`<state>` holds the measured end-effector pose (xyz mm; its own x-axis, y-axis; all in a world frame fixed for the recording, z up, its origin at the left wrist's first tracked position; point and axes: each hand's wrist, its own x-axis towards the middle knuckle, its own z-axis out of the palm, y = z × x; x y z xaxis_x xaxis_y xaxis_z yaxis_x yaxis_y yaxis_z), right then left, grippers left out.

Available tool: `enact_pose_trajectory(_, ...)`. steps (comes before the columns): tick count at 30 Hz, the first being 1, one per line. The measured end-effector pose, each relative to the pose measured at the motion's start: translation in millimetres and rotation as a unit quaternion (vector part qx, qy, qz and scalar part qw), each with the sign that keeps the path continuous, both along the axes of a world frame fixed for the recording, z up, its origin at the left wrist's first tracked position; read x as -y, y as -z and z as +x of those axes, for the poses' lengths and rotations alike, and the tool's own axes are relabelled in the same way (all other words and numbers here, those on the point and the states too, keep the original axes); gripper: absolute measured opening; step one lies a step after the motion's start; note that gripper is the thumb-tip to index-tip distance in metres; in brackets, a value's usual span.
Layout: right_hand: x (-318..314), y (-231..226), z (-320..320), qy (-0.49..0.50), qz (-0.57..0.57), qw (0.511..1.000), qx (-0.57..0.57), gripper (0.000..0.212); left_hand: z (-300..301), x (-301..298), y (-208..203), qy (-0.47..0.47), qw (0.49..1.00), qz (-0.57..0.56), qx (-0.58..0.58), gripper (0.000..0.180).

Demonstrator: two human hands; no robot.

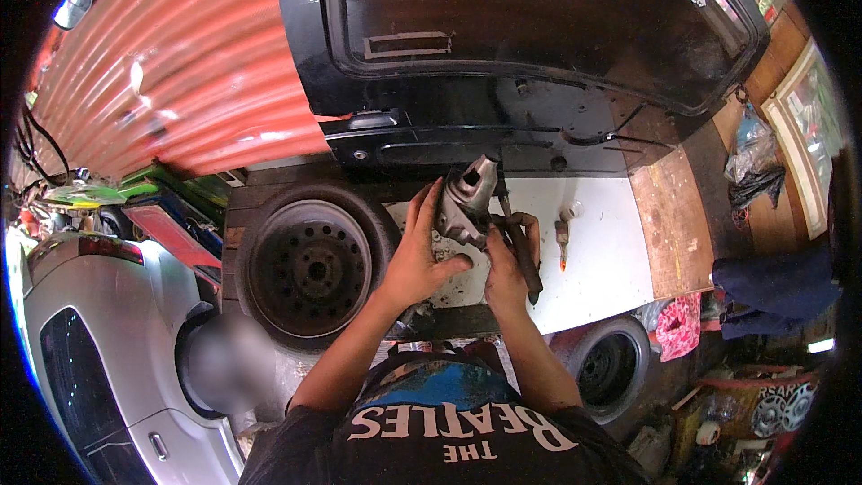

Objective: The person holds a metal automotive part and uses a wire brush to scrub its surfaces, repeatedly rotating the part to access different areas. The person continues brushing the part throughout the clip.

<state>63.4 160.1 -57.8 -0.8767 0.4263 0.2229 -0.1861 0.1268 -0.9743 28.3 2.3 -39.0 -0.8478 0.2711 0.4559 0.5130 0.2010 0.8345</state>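
Observation:
A grey cast-metal car part (469,198) with a squarish opening at its top is held up over the white worktop. Along its left side lie the fingers of my left hand (420,260), gripping it with the thumb apart. My right hand (510,274) is closed around a long dark-handled tool (525,260), with its fingertips close to the part's lower right edge. The tool's upper end is partly lost against the dark background, so I cannot tell its kind. A small brush (562,238) with an orange tip lies on the worktop to the right.
The white worktop (602,251) carries dark crumbs of dirt near my left hand. At its left lies a wheel (314,269); another tyre (611,364) is below right. A black car tailgate (431,139) stands behind. A silver car (117,332) is at left.

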Motion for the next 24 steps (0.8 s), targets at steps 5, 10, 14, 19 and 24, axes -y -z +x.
enact_pose_trajectory(5,14.1,16.3,8.0,-0.027,0.05,0.997,-0.053,0.027,-6.9,-14.8,28.3,-0.019,0.982,0.179,0.053,0.097)
enact_pose_trajectory(10,20.1,5.7,11.6,-0.126,-0.301,0.945,-0.035,0.041,-3.7,-12.2,12.5,-0.009,0.891,0.411,0.194,0.06)
enact_pose_trajectory(14,-17.3,6.0,17.4,-0.084,-0.107,0.989,-0.064,0.053,1.8,5.7,22.5,0.107,0.706,0.558,0.424,0.063)
enact_pose_trajectory(19,-29.4,-12.2,40.3,-0.112,-0.001,0.99,-0.082,0.029,16.5,2.8,24.4,0.137,0.575,0.663,0.459,0.067)
enact_pose_trajectory(24,-30.7,-16.9,32.7,-0.201,0.192,0.946,-0.167,0.035,15.7,3.6,31.3,0.099,0.602,0.631,0.479,0.064)
